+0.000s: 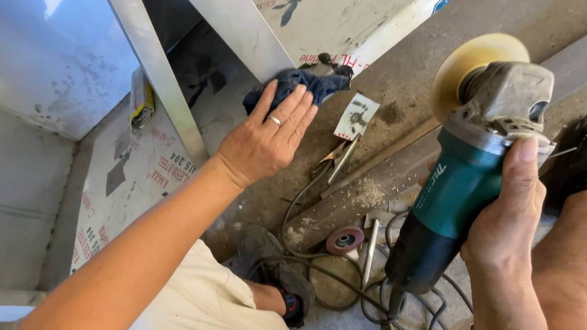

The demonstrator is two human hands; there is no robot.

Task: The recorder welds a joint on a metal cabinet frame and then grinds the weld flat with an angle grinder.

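My right hand (507, 219) grips the green body of an angle grinder (466, 169), held up off the floor at the right. Its grey head carries a round yellowish polishing disc (463, 63). My left hand (268, 140), a ring on one finger, lies flat with fingers together on a dark blue cloth (312, 86). The cloth rests against the lower end of a stainless steel frame bar (231, 18) of a sheet-metal unit.
Stainless panels (43, 41) with protective film fill the left. On the concrete floor lie pliers (338, 157), a small marked card (356, 116), a reddish grinding disc (344, 241), a metal tool (370, 251) and the grinder's coiled cable (340, 283). My shoes (270, 265) rest beside them.
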